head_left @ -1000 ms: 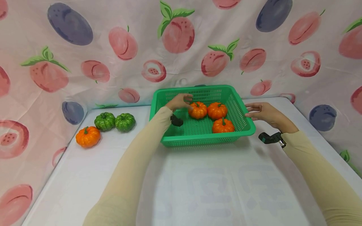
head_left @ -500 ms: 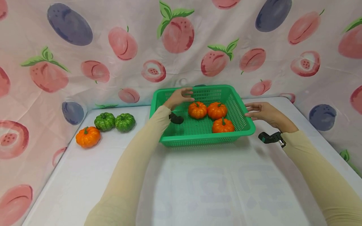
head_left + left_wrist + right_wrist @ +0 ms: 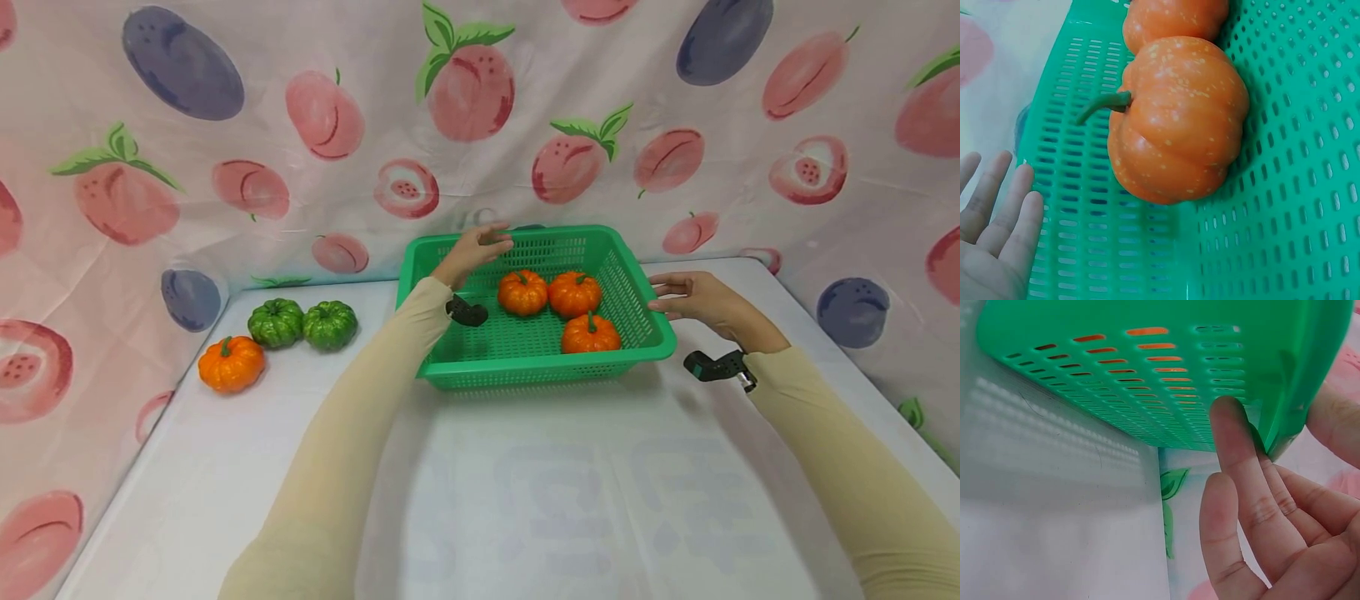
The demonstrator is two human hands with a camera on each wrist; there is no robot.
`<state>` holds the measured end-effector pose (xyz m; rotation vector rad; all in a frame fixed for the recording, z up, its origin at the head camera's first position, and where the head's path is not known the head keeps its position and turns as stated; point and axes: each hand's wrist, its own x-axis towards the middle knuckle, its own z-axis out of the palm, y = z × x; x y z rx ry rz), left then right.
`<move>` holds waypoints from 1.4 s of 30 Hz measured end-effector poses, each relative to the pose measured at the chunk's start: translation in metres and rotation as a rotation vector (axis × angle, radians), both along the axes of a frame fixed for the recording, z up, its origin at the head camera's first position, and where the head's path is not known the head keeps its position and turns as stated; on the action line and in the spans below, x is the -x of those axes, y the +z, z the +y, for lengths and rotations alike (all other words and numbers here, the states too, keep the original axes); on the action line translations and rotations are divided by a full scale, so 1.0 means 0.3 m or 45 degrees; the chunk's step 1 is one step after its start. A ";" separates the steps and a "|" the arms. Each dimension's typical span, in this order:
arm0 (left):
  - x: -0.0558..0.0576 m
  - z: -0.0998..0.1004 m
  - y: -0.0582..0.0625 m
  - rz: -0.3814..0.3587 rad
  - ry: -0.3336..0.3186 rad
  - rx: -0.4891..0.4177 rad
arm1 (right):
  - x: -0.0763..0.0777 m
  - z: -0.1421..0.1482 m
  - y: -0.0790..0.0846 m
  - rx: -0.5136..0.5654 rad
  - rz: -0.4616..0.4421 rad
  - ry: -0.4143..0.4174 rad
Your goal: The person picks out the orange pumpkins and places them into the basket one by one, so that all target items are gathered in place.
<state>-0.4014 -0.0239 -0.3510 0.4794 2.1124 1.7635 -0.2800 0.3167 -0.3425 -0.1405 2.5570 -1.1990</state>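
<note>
My left hand (image 3: 474, 252) hovers over the back left part of a green plastic basket (image 3: 525, 367), its fingers (image 3: 1019, 231) loosely extended and holding nothing. Closest to it in the basket is an orange pumpkin (image 3: 522, 293) with a green stem, apart from the fingers in the left wrist view. A second orange pumpkin (image 3: 575, 294) sits right beside that one, and a third pumpkin (image 3: 591, 334) lies nearer the front wall. At the basket's right side, my right hand (image 3: 708, 302) has mostly straight fingers (image 3: 1241, 450) against the outer wall, just under the rim.
On the white table (image 3: 525, 500), left of the basket, lie two green pumpkins, one on the left (image 3: 275, 323) and one on the right (image 3: 330, 325), with an orange pumpkin (image 3: 232, 364) in front. A fruit-print cloth (image 3: 480, 183) hangs behind the table.
My left hand has drawn up and back, away from the leftmost pumpkin in the basket. That pumpkin stays in place, and my right hand has not moved.
</note>
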 end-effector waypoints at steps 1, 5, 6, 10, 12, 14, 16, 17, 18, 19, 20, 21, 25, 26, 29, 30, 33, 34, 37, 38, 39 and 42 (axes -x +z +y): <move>-0.009 -0.002 0.011 -0.008 -0.006 -0.011 | 0.001 0.000 0.000 0.002 -0.001 0.000; -0.025 -0.007 0.024 -0.010 -0.006 -0.042 | 0.004 -0.001 -0.001 0.010 -0.005 -0.005; -0.027 -0.008 0.027 -0.011 -0.004 -0.043 | 0.004 -0.002 -0.002 0.012 -0.006 -0.005; -0.032 -0.011 0.032 -0.008 0.003 -0.047 | 0.003 -0.003 -0.004 0.019 -0.005 -0.001; -0.034 -0.011 0.038 -0.014 0.005 -0.040 | 0.002 -0.003 -0.005 0.023 -0.001 0.002; -0.036 -0.012 0.045 -0.016 0.008 -0.036 | 0.002 -0.002 -0.007 0.023 0.000 0.002; -0.036 -0.013 0.052 -0.014 0.005 -0.031 | 0.001 -0.001 -0.007 0.019 0.002 0.003; -0.037 -0.014 0.056 -0.015 0.004 -0.029 | 0.000 -0.002 -0.007 0.019 0.002 0.002; -0.039 -0.015 0.060 -0.013 0.002 -0.032 | -0.001 -0.001 -0.007 0.017 0.000 -0.001; -0.040 -0.016 0.065 -0.009 -0.001 -0.035 | -0.001 -0.001 -0.008 0.015 0.001 0.000; -0.042 -0.018 0.069 -0.004 -0.005 -0.038 | -0.002 -0.001 -0.008 0.012 0.002 0.000; -0.045 -0.019 0.074 0.000 -0.010 -0.041 | -0.003 -0.002 -0.007 0.010 0.004 0.001; -0.055 -0.028 0.093 0.012 -0.028 -0.056 | -0.005 -0.002 -0.008 0.005 0.009 0.000; -0.059 -0.031 0.098 0.011 -0.032 -0.056 | -0.005 -0.002 -0.008 0.005 0.010 -0.001; -0.067 -0.039 0.114 0.011 -0.051 -0.047 | -0.005 -0.002 -0.008 0.006 0.013 -0.001; -0.069 -0.042 0.120 0.013 -0.057 -0.045 | -0.005 -0.002 -0.008 0.006 0.014 -0.001; -0.079 -0.053 0.135 0.026 -0.085 -0.047 | -0.005 -0.002 -0.006 0.004 0.016 0.000; -0.083 -0.058 0.140 0.031 -0.091 -0.046 | -0.004 -0.002 -0.006 0.002 0.015 -0.001; -0.098 -0.070 0.153 0.048 -0.107 -0.051 | -0.003 -0.003 -0.006 -0.008 0.013 -0.003; -0.103 -0.073 0.158 0.052 -0.110 -0.044 | -0.003 -0.003 -0.006 -0.009 0.013 -0.004; -0.109 -0.076 0.162 0.058 -0.112 -0.041 | -0.002 -0.003 -0.006 -0.008 0.013 -0.004; -0.125 -0.086 0.175 0.067 -0.125 -0.035 | -0.002 -0.002 -0.007 -0.002 0.013 -0.004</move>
